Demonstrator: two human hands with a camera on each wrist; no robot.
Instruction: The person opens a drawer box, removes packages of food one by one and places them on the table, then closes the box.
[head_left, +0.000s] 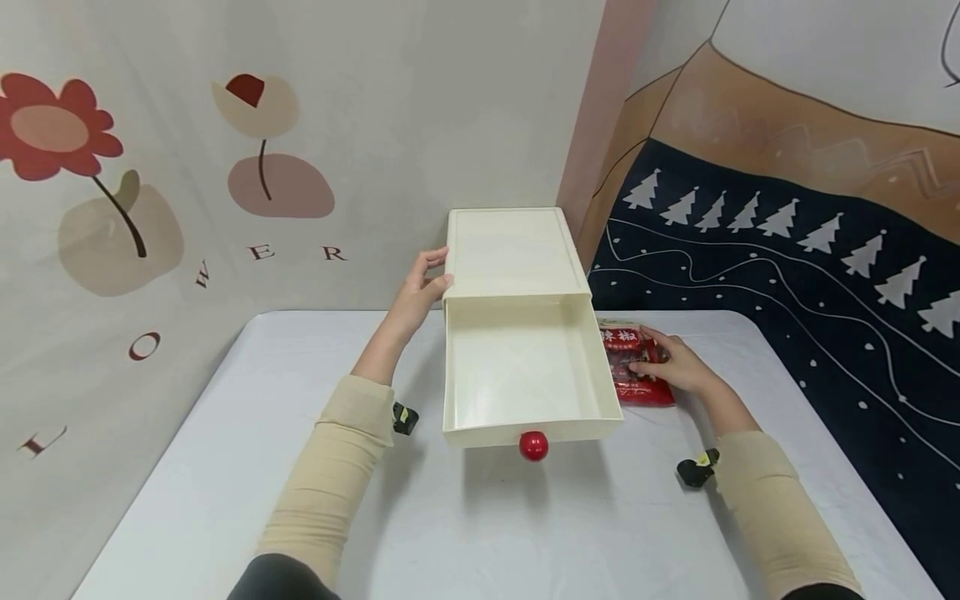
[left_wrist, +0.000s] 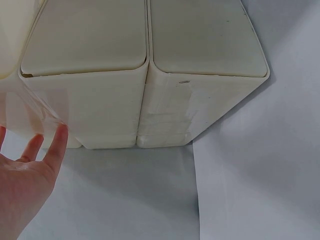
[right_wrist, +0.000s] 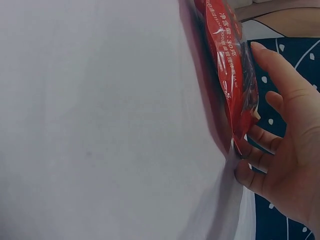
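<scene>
A cream plastic drawer unit (head_left: 513, 250) stands at the back of the table. Its top drawer (head_left: 525, 367) is pulled out, bare inside, with a round red knob (head_left: 534, 446) on the front. My left hand (head_left: 416, 300) rests fingertips against the unit's left side; the left wrist view shows the fingers (left_wrist: 61, 142) loosely extended at the cream wall. To the right of the drawer, a red and clear bag of dried chilies (head_left: 645, 390) lies on the table. Over it reaches my right hand (head_left: 678, 364), thumb and fingers spread, several fingertips at the bag's edge in the right wrist view.
White cloth covers the table (head_left: 300, 367). Behind rises a pale wall hanging (head_left: 420, 125) with flowers and letters; a dark blue cloth with white trees (head_left: 750, 242) hangs at the right. Small black devices (head_left: 696, 472) are strapped at both wrists.
</scene>
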